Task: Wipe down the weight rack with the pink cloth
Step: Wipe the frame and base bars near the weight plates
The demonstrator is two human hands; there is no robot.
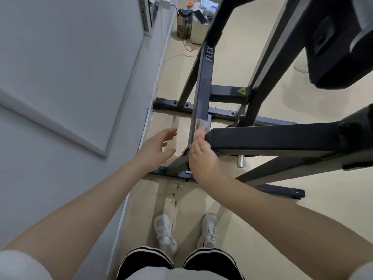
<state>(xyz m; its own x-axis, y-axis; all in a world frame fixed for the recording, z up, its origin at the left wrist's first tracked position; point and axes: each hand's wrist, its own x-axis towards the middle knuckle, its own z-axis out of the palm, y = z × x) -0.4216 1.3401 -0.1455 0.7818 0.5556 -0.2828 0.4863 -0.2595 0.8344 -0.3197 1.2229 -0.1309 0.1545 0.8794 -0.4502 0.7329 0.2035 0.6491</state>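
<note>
The weight rack (203,85) is a dark grey steel frame marked FLEX, standing on the beige floor in front of me. A black shelf rail (272,138) runs out to the right at hand height. My right hand (201,156) is at the left end of that rail, fingertips touching its corner beside the upright's sticker, and it holds nothing. My left hand (157,146) hovers with fingers spread just left of the upright, touching nothing. No pink cloth is in view.
A grey wall (70,77) runs close on the left. At the back stand a water bottle (184,23), a white box with a phone (199,17) and cables. A large black weight (339,45) sits top right. My white shoes (165,231) are below.
</note>
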